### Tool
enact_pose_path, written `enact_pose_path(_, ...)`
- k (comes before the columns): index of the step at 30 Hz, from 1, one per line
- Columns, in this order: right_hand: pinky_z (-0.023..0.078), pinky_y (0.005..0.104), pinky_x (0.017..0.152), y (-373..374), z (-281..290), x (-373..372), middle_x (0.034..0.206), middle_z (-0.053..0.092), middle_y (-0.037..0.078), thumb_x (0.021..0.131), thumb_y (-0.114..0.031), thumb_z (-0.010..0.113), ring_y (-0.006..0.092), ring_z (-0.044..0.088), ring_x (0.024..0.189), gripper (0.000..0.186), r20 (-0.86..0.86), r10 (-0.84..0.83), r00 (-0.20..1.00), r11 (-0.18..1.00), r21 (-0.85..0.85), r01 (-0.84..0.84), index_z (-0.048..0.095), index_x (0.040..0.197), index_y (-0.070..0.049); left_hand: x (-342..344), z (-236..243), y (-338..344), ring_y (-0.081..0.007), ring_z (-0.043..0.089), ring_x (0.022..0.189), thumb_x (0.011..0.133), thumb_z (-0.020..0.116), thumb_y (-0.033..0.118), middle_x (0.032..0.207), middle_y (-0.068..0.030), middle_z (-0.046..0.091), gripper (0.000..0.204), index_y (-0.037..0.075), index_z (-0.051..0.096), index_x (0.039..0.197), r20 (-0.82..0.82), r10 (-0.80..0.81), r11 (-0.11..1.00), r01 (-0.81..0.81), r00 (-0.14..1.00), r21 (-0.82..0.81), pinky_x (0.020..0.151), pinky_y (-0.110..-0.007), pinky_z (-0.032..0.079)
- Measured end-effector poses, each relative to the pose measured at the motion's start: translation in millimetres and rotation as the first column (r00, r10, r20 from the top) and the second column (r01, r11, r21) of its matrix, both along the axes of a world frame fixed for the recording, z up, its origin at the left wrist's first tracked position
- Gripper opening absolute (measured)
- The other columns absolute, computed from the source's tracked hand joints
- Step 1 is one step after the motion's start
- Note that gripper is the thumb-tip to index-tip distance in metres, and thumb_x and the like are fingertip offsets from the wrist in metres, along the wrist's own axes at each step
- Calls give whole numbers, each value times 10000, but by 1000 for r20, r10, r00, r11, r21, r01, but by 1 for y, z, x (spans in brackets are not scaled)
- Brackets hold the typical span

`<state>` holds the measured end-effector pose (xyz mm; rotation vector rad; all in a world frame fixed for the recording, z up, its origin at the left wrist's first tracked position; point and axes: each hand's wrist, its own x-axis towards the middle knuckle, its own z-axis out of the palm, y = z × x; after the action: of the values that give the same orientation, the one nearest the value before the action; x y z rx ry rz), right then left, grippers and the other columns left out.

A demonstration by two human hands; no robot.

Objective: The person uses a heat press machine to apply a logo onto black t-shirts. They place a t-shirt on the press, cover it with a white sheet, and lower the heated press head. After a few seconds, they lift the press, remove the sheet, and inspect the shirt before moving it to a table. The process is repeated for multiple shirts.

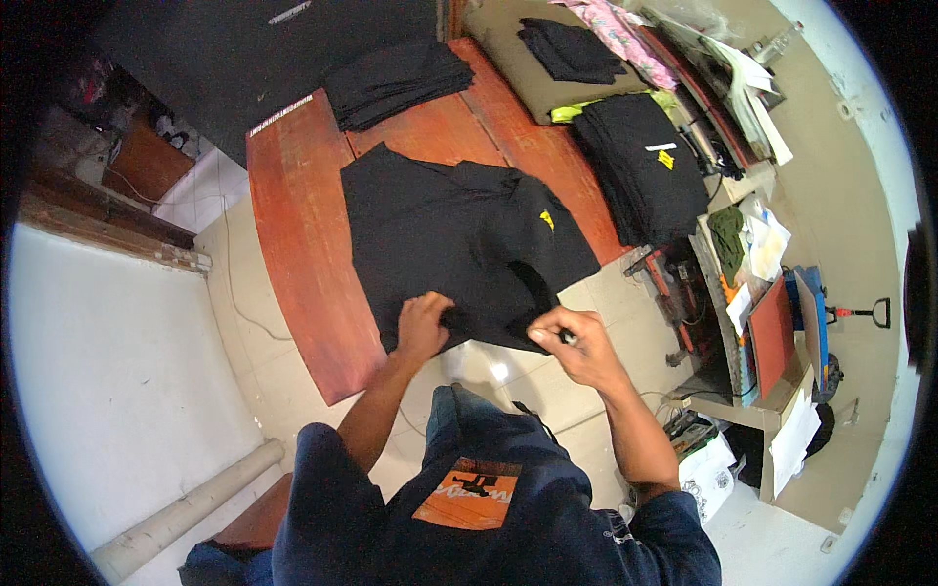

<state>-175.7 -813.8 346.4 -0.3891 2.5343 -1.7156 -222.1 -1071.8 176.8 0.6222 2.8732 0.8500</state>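
Black cloth (440, 230) on red wooden table (285, 220); right hand (583, 350) pinches its near edge; left hand (422, 325) touches it, grip unclear.

From my remote station I log the table (293, 225) across the centre of the frame, the garment (440, 234) spread on it and overhanging the near edge, with the left hand (423, 327) at its lower left and the right hand (581, 352) at its lower right. Behind the garment, upper centre, I note one folded stack (401, 83); a second pile (635, 171) sits upper right. Lower left, I place a tube (195, 508) along the wall (107, 381).
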Motion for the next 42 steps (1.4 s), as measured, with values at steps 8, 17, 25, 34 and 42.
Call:
enact_pose_path(8,349,223,548,188,30,177,648,552,-36,718,-149,829,51,439,591,225,43,-374,927,925,87,369,700,865,-37,83,18,41,-323,660,892,633,517,-90,934,-156,687,406,28,682,985,-19,161,969,-155,987,194,800,-378,512)
enact_pose_path(17,504,400,825,367,10,415,933,689,174,773,-158,739,327,662,919,282,176,-442,879,803,515,300,648,1016,-48,158,78,223,-320,695,805,698,507,-91,856,-219,690,339,-8,691,970,4,-35,962,32,999,271,760,-359,516)
enact_pose_path(25,500,362,734,497,-16,470,862,689,191,844,-103,637,320,677,799,153,-307,-893,329,213,356,910,688,946,-1,103,133,407,-401,661,849,778,583,21,880,-245,669,268,7,686,1026,-209,-254,948,286,944,138,764,-426,501)
enact_pose_path(34,496,410,726,607,-34,467,869,676,198,808,-63,656,369,663,824,219,-294,-952,84,-87,523,848,653,1027,-46,28,124,625,-418,644,912,845,589,122,948,-229,679,241,86,697,1057,-232,-305,933,339,924,121,798,-464,501)
enact_pose_path(42,448,331,600,701,-36,429,715,640,123,888,-87,599,230,580,608,187,-349,-927,-136,-330,588,738,686,1039,-22,-37,136,768,-354,671,819,875,541,72,862,-208,681,231,30,681,1054,-190,-401,893,429,896,137,745,-449,513)
